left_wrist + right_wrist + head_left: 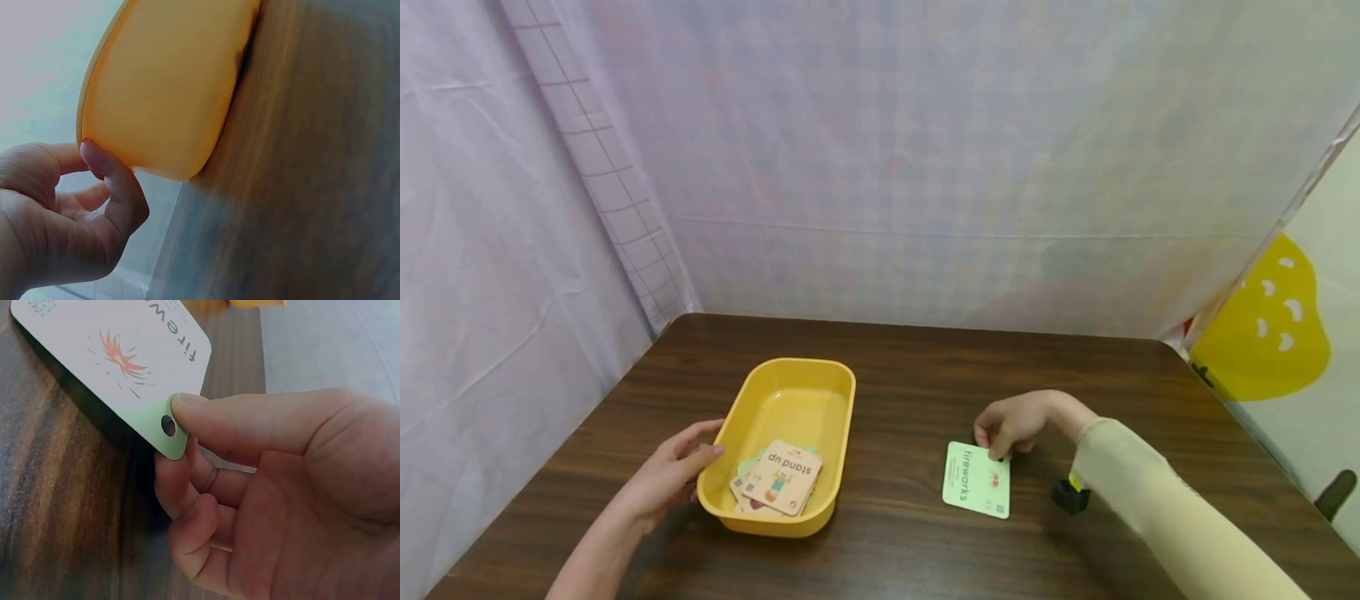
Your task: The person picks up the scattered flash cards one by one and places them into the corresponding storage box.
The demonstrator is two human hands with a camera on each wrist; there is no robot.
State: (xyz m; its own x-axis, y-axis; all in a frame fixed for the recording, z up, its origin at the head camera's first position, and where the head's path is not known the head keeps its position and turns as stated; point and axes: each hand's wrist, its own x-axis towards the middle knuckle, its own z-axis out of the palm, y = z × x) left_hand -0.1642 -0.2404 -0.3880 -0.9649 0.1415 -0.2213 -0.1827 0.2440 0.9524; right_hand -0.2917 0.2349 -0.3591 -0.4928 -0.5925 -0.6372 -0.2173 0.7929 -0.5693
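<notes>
My left hand [664,477] holds the near left side of a yellow plastic tub [797,398]. In the left wrist view the thumb and fingers pinch the wall of the tub [162,81] at its rim. Inside the tub lies a loose pile of picture cards; the top one is a "stand up" card [785,479]. To the right of the tub, my right hand [1017,422] pinches one corner of a pale green "fireworks" card [972,490]. The right wrist view shows the thumb on the card's face, beside a punched hole, with fingers underneath.
Both hands work over a dark brown wooden table [910,375]. Pale curtains [925,167] hang behind it and on the left. A small black object with a yellow-green part [1070,496] shows at the right wrist. A yellow shape [1270,333] is beyond the right edge.
</notes>
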